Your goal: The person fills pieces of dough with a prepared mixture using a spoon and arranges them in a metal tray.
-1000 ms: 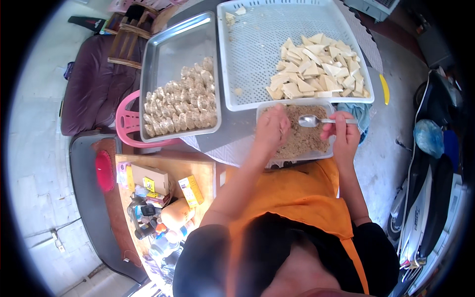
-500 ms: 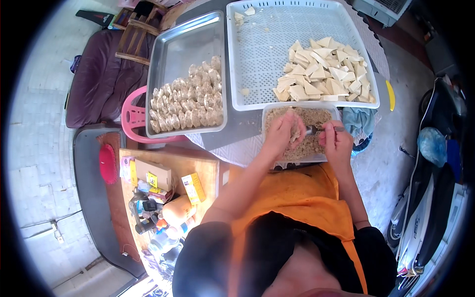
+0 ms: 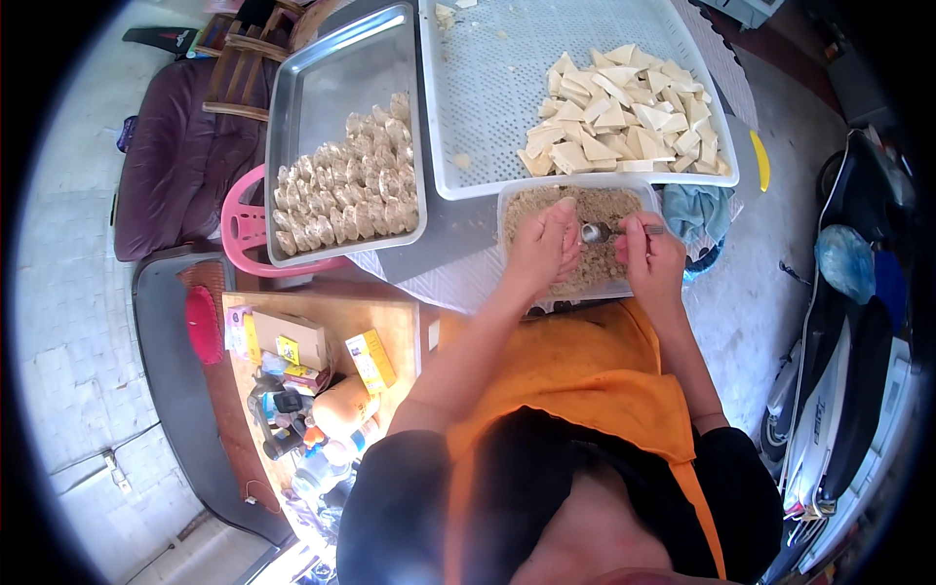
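My left hand is closed round a tofu piece, mostly hidden by the fingers; a pale corner seems to show at the top. It hovers over the left side of a white plastic tub of crumbly brown filling. In my right hand, at the tub's right side, is a metal spoon whose bowl points toward the left hand. Just beyond the tub, a pale perforated tray carries a heap of triangular tofu pieces. A metal tray to the left holds rows of filled pieces.
The metal tray overlaps a pink plastic chair. A blue-grey cloth lies right of the tub. Boxes and bottles crowd a wooden table at lower left. A yellow curved object is at the right.
The whole view has shifted, with the trays and tub higher and slightly left. My left hand has turned and its fingers have closed more. The spoon's bowl shows more plainly.
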### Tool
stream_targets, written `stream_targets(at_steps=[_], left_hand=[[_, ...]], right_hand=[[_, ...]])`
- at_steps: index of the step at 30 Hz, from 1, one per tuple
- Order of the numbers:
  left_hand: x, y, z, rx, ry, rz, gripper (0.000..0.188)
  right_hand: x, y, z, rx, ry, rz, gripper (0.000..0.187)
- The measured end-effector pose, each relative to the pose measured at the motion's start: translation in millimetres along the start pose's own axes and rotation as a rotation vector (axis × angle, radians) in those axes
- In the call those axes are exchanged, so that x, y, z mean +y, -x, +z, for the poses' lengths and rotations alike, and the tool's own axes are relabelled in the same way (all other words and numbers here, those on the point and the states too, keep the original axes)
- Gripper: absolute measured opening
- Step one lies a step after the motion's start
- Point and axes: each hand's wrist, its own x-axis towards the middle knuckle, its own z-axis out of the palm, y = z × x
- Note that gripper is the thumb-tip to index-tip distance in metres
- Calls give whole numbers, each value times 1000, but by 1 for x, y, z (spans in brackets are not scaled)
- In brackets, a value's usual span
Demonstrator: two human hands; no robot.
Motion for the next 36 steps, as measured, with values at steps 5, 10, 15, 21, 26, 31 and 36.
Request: stream_targets(at_steps=[5, 10, 15, 21, 26, 31, 36], left_hand=[[8, 3, 18, 109, -118, 112, 47], [-1, -4, -1, -2, 52, 79, 47], [3, -4, -2, 57, 78, 175, 37], [8, -7, 8, 104, -286, 440, 18], [8, -2, 11, 64, -333, 462, 26], [14, 3, 6, 81, -527, 257, 25], [4, -2, 0, 62, -289, 237, 18]], right_hand=[[3, 0, 1, 5, 18, -9, 16], [1, 0, 1, 6, 16, -16, 15], [-8, 4, -3, 42, -54, 8, 15], [-17, 6, 5, -16, -402, 179, 18], [-10, -10, -13, 150, -602, 247, 22], [-6, -16, -25, 125, -545, 170, 22], [4, -12, -21, 119, -495, 153, 20]])
